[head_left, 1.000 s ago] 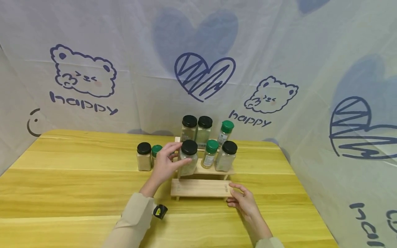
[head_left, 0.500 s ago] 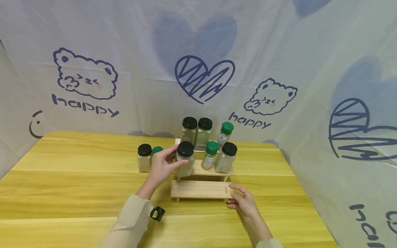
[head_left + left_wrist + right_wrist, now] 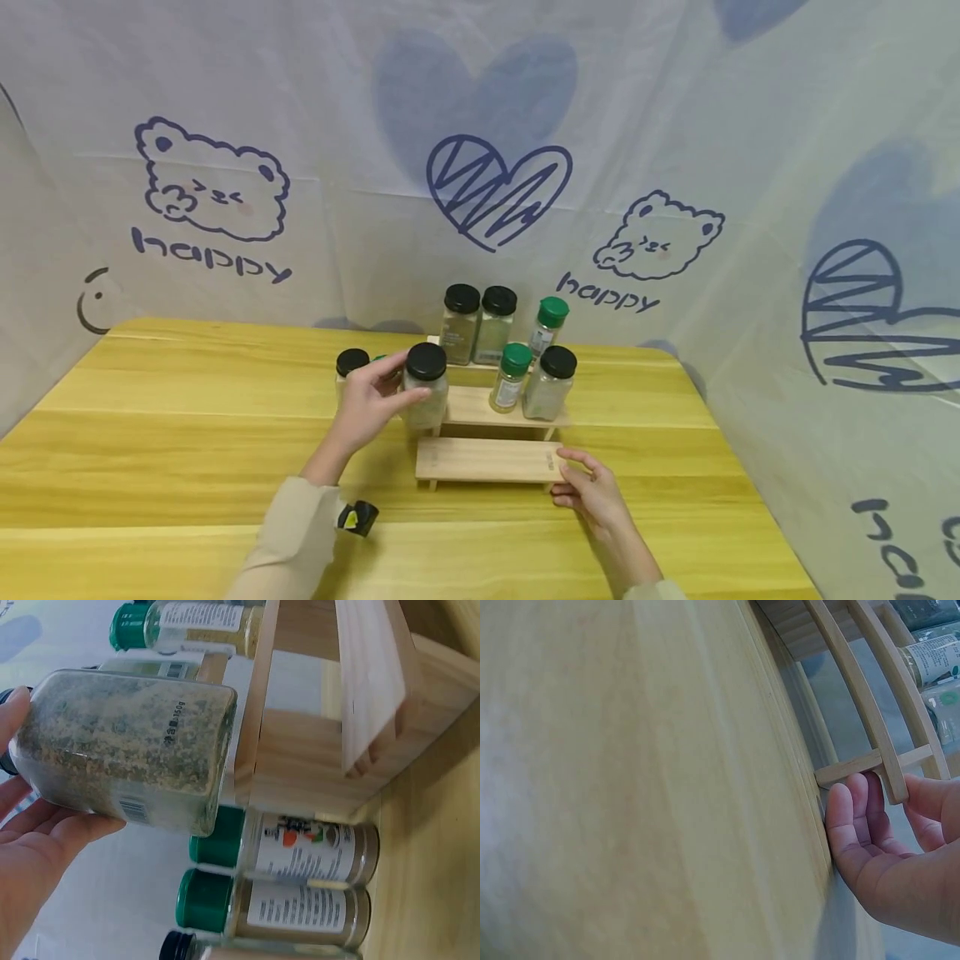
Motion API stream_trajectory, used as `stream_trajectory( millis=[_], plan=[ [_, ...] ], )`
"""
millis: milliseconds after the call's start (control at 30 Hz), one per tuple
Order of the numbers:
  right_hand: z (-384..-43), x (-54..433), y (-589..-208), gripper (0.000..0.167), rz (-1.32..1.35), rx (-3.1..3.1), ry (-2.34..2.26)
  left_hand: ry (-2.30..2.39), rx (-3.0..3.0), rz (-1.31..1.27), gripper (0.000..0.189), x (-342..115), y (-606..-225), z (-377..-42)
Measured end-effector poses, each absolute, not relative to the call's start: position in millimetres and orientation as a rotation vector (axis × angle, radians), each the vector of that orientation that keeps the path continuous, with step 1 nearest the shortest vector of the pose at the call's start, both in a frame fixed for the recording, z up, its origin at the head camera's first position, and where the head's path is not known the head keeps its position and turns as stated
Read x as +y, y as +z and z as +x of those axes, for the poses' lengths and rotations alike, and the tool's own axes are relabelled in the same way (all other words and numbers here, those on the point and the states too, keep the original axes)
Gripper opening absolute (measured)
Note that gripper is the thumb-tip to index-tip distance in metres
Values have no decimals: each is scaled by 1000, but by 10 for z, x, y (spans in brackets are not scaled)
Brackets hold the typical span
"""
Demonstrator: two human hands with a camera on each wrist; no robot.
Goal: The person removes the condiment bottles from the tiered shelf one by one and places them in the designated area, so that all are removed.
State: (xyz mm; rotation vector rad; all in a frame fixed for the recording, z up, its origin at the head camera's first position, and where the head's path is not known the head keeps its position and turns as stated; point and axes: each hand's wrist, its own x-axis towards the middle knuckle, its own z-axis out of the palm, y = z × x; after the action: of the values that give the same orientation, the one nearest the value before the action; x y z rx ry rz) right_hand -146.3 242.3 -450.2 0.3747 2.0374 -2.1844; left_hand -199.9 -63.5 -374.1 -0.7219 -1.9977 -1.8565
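My left hand [image 3: 365, 410] holds a clear spice jar [image 3: 426, 400] with a black lid, thumb on one side and fingers on the other. Pale, flaky seasoning fills this jar [image 3: 127, 750] in the left wrist view. It hangs in the air at the left end of the middle step of a wooden tiered rack [image 3: 487, 460]. At the rack's lowest step, my right hand [image 3: 594, 492] pinches the right end; the right wrist view shows the thumb and fingers around the wooden end [image 3: 892, 784]. A green-lidded jar [image 3: 507, 383] and a black-lidded jar [image 3: 549, 385] stand on the middle step.
The top step bears two black-lidded jars [image 3: 459, 325] and a green-lidded one [image 3: 546, 325]. Left of the rack, green-lidded jars [image 3: 300, 847] and a black-lidded jar [image 3: 351, 363] stand on the table [image 3: 187, 467], partly hidden by my left hand. A patterned cloth [image 3: 360, 250] hangs behind.
My left hand has carried the spice jar leftward, off the left part of the middle step. The right hand stays at the lowest step's end.
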Motion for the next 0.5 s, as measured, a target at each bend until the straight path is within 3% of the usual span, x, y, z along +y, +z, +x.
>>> stream_trajectory(
  millis=[333,500],
  plan=[
    [-1468,2424,-4504,33,373,2038,-2191,-1849,-2013,-750,43,-767,-3584,-1869],
    [-1462,2424,-4500,34,368,2035,-2190,-1873,-2017,-728,43,-839,-3700,-1933]
  ],
)
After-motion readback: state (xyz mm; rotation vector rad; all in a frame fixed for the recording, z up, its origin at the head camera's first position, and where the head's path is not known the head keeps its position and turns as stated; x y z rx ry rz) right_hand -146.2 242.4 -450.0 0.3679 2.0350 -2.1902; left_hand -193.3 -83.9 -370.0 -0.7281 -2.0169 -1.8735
